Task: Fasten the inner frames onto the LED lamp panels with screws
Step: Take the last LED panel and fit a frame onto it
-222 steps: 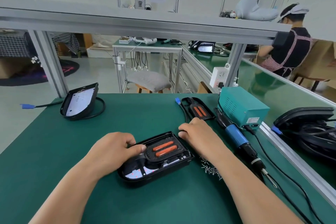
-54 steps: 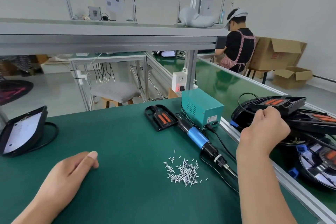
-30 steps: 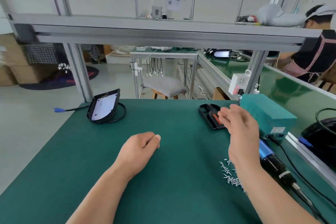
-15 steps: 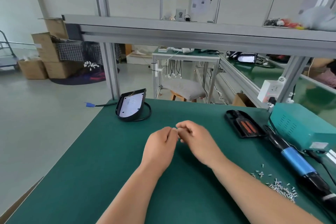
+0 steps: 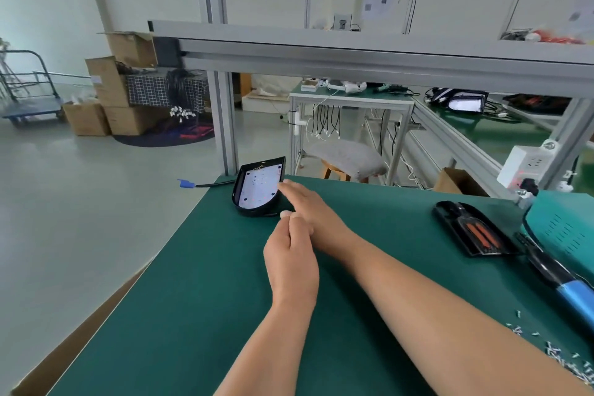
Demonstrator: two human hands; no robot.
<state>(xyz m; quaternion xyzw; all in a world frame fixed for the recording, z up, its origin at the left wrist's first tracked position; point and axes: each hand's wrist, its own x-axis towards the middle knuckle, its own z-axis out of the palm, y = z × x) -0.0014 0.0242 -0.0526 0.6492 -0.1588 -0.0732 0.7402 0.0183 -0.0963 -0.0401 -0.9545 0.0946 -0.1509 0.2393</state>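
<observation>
Black plastic housing around a white LED board: the LED lamp panel (image 5: 257,187) lies face up at the far left corner of the green mat-covered table (image 5: 193,299). Its rounded end points toward the person. Its dark cable with a blue plug (image 5: 186,184) reaches out past the table's left edge.

The right hand (image 5: 310,207) stretches across with fingers straight and close together. The fingertips are at the panel's right rim, but I cannot tell if they touch it. The left hand (image 5: 291,255) lies just beside the right wrist, fingers pressed together, nothing seen in them.

Open mat runs from the panel toward the person, bounded on the left by the table's slanting edge. Well apart on the right lie the black inner frame with orange strips (image 5: 472,230), the blue electric screwdriver (image 5: 569,289) and loose silver screws (image 5: 565,363).
</observation>
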